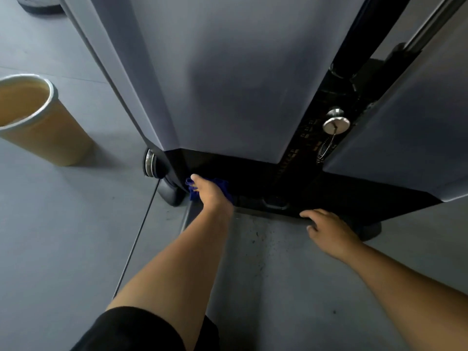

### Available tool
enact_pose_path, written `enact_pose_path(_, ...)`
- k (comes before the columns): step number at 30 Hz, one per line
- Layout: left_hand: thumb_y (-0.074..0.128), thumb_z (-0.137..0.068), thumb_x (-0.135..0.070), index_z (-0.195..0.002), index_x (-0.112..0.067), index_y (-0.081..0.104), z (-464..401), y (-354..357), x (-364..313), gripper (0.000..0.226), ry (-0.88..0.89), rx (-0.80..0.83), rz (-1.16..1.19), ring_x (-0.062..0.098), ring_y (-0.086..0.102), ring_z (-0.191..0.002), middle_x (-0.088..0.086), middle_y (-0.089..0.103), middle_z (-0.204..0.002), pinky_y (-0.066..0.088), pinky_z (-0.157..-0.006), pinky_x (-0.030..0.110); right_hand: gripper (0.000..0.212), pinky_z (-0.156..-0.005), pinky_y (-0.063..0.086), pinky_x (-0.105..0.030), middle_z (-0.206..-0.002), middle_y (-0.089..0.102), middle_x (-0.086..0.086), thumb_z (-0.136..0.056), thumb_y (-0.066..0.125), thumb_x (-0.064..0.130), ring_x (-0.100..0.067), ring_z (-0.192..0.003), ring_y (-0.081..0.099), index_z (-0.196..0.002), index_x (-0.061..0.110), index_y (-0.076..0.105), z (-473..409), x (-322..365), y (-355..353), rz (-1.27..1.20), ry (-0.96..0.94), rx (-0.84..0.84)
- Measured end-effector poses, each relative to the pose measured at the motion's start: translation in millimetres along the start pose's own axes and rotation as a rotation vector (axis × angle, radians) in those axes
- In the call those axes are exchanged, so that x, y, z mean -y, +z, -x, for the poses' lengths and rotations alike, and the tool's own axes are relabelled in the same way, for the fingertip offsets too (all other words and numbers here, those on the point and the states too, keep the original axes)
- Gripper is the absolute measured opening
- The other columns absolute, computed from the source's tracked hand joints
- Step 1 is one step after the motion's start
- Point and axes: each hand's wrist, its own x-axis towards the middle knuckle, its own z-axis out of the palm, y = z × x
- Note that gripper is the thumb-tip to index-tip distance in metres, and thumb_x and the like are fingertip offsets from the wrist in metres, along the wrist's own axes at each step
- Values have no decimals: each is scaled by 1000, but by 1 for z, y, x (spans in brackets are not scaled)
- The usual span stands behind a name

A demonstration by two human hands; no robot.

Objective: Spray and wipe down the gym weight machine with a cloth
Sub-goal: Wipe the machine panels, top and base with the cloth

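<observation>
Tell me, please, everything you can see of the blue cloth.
The blue cloth is a small, soft-looking, deep blue rag, bunched up and mostly hidden under the left hand, which presses it against the black base of the weight machine, near its left corner and just above the floor. Only crumpled edges show on either side of the hand. No print or label can be seen.

One weight machine (228,84), one blue cloth (222,186), two hands, left hand (210,191) and right hand (329,229), one tan cylindrical bin (48,127), one silver selector pin (335,124)
</observation>
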Motion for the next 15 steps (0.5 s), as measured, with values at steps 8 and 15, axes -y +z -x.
enact_pose_path(8,34,-107,-42,-161,-11,-12,1,-30,35,77,492,-109,-1099,23,-9,-158,5,-14,-171,-1,-126,47,43,-97,36,-28,-155,44,6,-105,51,23,-19,-139,45,-147,30,48,-2,-6,12,-155,78,-38)
enact_pose_path(15,38,-107,-27,-160,-7,-12,13,-22,72,76,542,-61,-1282,33,-17,-156,12,-20,-169,0,-127,45,48,-97,41,-31,-157,42,1,-105,52,21,-23,-138,46,-151,28,44,-6,-23,17,-389,166,-71)
